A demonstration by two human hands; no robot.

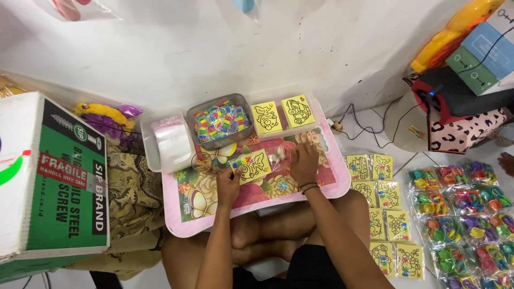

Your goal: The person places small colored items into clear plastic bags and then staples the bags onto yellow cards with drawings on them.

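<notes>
the left hand [230,184] pinches the near-left edge of a thin, light, bendy yellow picture card [252,166] on the pink lap tray [184,227], while the right hand [303,163] presses a crinkly clear bag [279,156] just right of it.

Bright, even overhead light, soft shadows under my forearms. Centre sharp; wide-angle bend at edges, left cardboard box [53,176] stretched, slight motion softness.

Bead tub [220,124] and card box [284,113] behind; tray [176,214] front bare.
</notes>
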